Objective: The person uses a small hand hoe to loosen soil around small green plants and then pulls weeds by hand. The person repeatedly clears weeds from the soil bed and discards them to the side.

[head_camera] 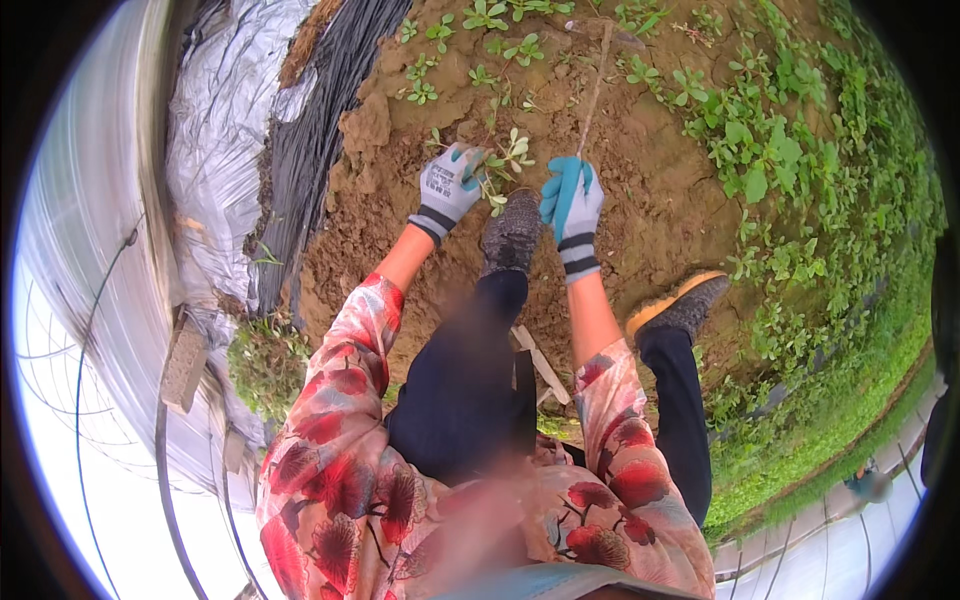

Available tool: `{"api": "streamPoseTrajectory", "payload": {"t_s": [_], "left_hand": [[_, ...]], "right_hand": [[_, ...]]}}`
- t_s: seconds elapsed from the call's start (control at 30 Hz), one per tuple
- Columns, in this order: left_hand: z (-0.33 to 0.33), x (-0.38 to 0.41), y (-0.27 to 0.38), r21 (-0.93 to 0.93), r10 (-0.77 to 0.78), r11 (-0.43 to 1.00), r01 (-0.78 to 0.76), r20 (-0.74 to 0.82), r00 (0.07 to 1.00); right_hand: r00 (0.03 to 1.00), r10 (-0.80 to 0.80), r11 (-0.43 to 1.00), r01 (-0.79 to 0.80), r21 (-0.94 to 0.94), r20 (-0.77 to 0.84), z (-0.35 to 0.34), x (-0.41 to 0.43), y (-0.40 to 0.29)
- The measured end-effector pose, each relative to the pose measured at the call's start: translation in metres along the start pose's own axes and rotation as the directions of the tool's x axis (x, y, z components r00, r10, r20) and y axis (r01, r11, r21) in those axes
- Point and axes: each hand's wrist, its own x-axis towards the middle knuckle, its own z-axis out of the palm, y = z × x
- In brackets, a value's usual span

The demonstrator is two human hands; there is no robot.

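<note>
My left hand (452,180), in a grey and teal work glove, is closed on a leafy green weed (510,156) with thick rounded leaves. Its stems spread on both sides of the fingers, above my shoe. To the right, my right hand (574,196), in a matching glove, grips the end of a thin hoe handle (595,96). The handle runs up over the brown soil to a flat hoe blade (606,30) near the top of the view, lying among low weeds. Whether the blade touches the ground, I cannot tell.
Bare soil (645,157) lies under both hands. Dense weeds (780,157) grow at the right; black plastic film (307,150) and silvery sheeting (217,142) run along the left. A pale wooden piece (541,366) lies between my legs. Uprooted weeds (266,364) are heaped at lower left.
</note>
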Motion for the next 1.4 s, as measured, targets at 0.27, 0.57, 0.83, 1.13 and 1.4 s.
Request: {"api": "streamPoseTrajectory", "payload": {"t_s": [0.27,0.57,0.83,1.13,1.4], "left_hand": [[0.002,0.011,0.004,0.110,-0.082,0.991,0.080,0.017,0.996],[-0.016,0.138,0.039,0.373,-0.250,0.919,0.125,0.309,0.918],[0.005,0.139,0.041,0.196,-0.173,0.976,0.097,0.422,0.890],[-0.030,-0.021,0.001,-0.099,-0.326,0.943,0.319,-0.064,0.943],[-0.044,-0.058,-0.011,-0.157,-0.432,0.886,0.436,0.061,0.900]], "right_hand": [[0.926,0.355,0.892,-0.294,-0.343,0.130,-0.033,-0.058,0.065],[0.933,0.329,0.899,-0.262,-0.351,0.144,-0.029,-0.048,0.054],[0.989,0.145,0.861,-0.114,-0.496,0.023,-0.050,-0.086,0.073],[0.980,0.062,0.936,0.008,-0.351,0.189,-0.009,-0.055,0.036],[0.955,0.137,0.989,-0.115,-0.098,0.265,0.088,0.005,0.004]]}}
